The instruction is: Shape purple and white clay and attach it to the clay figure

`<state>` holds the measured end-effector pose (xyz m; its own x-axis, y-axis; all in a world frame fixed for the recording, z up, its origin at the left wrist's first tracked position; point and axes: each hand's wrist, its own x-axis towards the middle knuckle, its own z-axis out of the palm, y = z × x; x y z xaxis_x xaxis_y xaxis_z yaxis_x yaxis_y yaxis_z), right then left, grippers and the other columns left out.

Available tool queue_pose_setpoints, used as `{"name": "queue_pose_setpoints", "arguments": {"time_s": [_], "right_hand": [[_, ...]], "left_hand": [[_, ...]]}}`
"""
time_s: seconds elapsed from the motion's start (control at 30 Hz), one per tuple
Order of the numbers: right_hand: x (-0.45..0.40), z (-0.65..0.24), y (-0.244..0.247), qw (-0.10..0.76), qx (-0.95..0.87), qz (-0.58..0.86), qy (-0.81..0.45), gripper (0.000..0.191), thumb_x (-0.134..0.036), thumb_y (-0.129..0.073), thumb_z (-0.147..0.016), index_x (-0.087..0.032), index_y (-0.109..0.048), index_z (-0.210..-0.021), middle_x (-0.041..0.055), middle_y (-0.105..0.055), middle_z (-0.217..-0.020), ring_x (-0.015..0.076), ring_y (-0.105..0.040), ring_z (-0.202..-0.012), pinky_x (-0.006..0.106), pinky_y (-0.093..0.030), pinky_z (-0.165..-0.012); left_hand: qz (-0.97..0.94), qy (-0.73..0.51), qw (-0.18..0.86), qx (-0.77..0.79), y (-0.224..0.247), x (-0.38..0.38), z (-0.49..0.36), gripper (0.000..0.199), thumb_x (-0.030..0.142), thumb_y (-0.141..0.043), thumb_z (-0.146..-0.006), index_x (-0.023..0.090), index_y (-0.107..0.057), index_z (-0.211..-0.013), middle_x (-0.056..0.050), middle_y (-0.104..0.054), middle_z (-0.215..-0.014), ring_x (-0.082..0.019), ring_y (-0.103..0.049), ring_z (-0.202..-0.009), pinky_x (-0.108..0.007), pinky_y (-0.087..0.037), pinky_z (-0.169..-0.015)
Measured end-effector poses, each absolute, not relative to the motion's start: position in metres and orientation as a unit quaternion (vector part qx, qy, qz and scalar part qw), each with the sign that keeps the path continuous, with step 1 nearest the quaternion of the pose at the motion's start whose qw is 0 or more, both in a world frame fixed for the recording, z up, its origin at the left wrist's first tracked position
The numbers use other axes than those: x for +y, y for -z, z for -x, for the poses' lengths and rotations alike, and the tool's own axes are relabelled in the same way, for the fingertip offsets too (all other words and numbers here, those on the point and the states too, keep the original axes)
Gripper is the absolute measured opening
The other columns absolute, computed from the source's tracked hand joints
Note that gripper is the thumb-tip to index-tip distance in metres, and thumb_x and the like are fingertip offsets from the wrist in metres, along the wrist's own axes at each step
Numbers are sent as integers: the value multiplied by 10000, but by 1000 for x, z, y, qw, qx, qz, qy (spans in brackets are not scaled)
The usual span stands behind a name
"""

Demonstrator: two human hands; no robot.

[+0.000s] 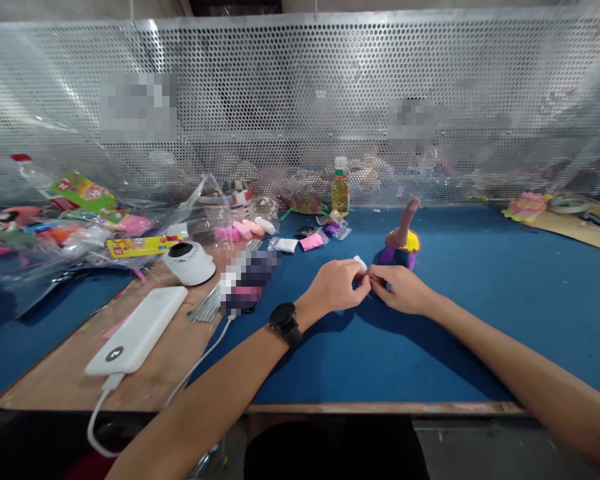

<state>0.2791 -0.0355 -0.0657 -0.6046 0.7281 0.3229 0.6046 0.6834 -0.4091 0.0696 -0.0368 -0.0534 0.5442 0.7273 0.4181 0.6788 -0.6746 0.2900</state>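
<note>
Over the blue table my left hand (337,285), with a black watch on its wrist, pinches a small white piece (361,263) that sticks out above the fingers. Its exact kind is hard to tell, as the fingers cover most of it. My right hand (401,288) meets the left at the fingertips, thumb and finger pressed together; whatever lies between them is hidden. Just behind the right hand stands a clay figure (403,237) with a brown upright stalk, a yellow part and purple legs. Small packets of white clay (286,245) and pink clay (313,241) lie beyond my left hand.
A bottle of yellow liquid (340,189) stands against the perforated metal screen (300,80). To the left are a phone (253,280), thin metal rods (211,305), a white power bank (137,331) with cables, a white round device (190,265) and plastic bags. Cardboard (575,227) lies far right.
</note>
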Motion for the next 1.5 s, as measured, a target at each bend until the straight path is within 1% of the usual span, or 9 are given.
{"name": "queue_pose_setpoints", "arguments": {"time_s": [0.2,0.37,0.5,0.67,0.83,0.93,1.07,1.23,1.5], "right_hand": [[-34,-279,67,224,-885,388,-125,134,-245,-489,-987,-215,-605,-926,41,-683,-779,172,-574,-657,282,-339,-629],[-33,-279,70,232,-881,395,-116,104,-250,-521,-965,-220,-593,-895,24,-667,-746,160,-555,-618,278,-329,-614],[-34,-278,71,241,-874,404,-120,135,-263,-516,-966,-224,-543,-840,11,-635,-713,147,-526,-589,274,-314,-599],[-32,-277,72,234,-870,420,-111,175,-279,-513,-961,-228,-482,-797,6,-620,-696,146,-518,-591,274,-306,-597],[-32,-277,71,173,-871,457,-60,158,-273,-473,-985,-216,-513,-843,39,-662,-750,163,-544,-627,288,-273,-594],[-33,-277,69,146,-881,447,-52,186,-264,-432,-1015,-207,-529,-867,56,-687,-802,176,-586,-682,290,-288,-612],[-34,-278,68,146,-888,433,-50,198,-260,-404,-1036,-203,-557,-924,61,-705,-860,184,-628,-743,287,-304,-626],[-34,-278,71,147,-884,443,-23,186,-264,-433,-1027,-204,-578,-927,58,-717,-856,179,-624,-712,292,-284,-608],[-33,-274,78,164,-884,438,-3,183,-267,-469,-1017,-206,-598,-902,36,-714,-842,158,-601,-682,285,-259,-600]], "left_hand": [[-873,-230,48,426,52,-37,-69,245,325,-512,-948,204,-630,-770,-73,-707,-782,-209,-625,-673,-323,-390,-606],[-870,-207,50,446,53,-38,-71,196,308,-563,-898,207,-657,-760,-73,-722,-758,-236,-655,-672,-324,-366,-577],[-870,-202,71,444,56,-38,-71,238,311,-525,-933,208,-691,-798,-85,-731,-766,-241,-669,-690,-323,-374,-589],[-871,-210,109,430,63,-35,-72,279,302,-464,-974,204,-683,-831,-76,-735,-791,-204,-636,-661,-312,-309,-567],[-869,-229,137,418,67,-31,-75,294,288,-463,-984,193,-658,-786,-48,-716,-764,-160,-591,-647,-302,-280,-576],[-867,-215,139,426,67,-30,-75,320,313,-460,-1000,189,-662,-784,-56,-724,-779,-160,-595,-654,-299,-288,-581],[-870,-189,130,436,69,-30,-72,372,363,-405,-1046,193,-690,-877,-92,-762,-890,-194,-659,-725,-299,-341,-617],[-867,-176,136,446,70,-29,-71,460,395,-315,-1084,197,-695,-915,-117,-777,-958,-231,-706,-800,-305,-384,-651],[-855,-179,148,463,69,-27,-75,330,314,-440,-1017,188,-725,-907,-126,-782,-961,-245,-708,-820,-299,-417,-664]]}}
